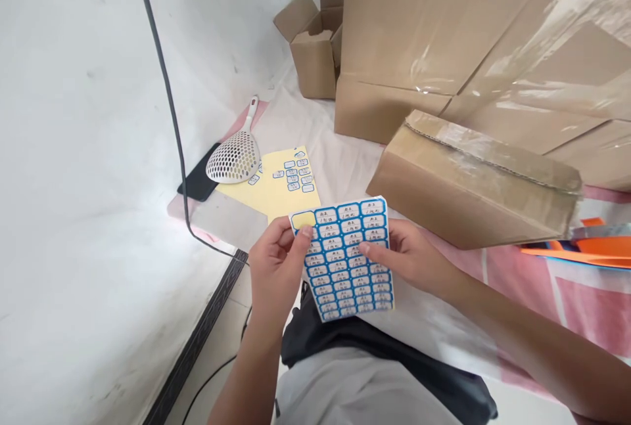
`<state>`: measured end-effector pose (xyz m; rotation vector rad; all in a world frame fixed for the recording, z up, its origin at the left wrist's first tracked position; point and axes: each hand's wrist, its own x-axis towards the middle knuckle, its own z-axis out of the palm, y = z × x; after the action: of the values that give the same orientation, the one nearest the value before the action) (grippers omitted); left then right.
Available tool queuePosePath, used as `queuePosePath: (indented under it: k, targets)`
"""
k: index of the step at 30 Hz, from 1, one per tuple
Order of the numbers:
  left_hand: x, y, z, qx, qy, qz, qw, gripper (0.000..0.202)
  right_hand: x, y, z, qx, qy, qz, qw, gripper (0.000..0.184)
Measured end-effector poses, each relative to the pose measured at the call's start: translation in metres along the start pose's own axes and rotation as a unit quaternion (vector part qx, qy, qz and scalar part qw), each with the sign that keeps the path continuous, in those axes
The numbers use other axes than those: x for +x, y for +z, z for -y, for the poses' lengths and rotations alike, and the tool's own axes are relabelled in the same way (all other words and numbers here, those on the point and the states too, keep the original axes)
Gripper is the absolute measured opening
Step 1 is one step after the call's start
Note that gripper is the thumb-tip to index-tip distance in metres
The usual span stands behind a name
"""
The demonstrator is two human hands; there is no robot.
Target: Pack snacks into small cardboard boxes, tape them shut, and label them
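Note:
A sheet of blue-bordered stickers (348, 274) with handwriting on the labels is held up in front of me. My left hand (280, 254) pinches its upper left corner, thumb on the front. Beside that thumb, one label space shows bare yellow backing. On the right edge, my right hand (411, 251) grips the same sheet, its thumb lying across the labels and its other fingers behind. Beyond the sheet, yellow backing paper (279, 195) lies on the cloth with several loose labels stuck on it. A white slotted skimmer (234, 156) rests partly over this paper.
A black phone (200, 175) lies under the skimmer's edge. A grey cable (167, 83) hangs along the white wall at left. Large cardboard boxes (394, 37), a smaller closed carton (468, 182) and a small open box (313, 60) stand behind. Orange objects (586, 244) sit at right.

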<state>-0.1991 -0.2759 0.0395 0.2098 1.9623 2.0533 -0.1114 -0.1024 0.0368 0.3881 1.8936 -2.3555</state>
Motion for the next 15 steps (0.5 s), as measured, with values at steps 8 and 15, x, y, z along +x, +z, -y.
queuePosePath:
  k: [8,15]
  targets:
    - [-0.005,0.001,0.002,0.087,-0.016,0.024,0.996,0.027,0.0,-0.015,0.012,-0.038,-0.085,-0.065,0.994,0.03]
    - [-0.011,0.008,0.001,0.173,0.033,0.057,0.983,0.038,-0.002,-0.022,0.023,-0.117,-0.008,0.032,0.993,0.029]
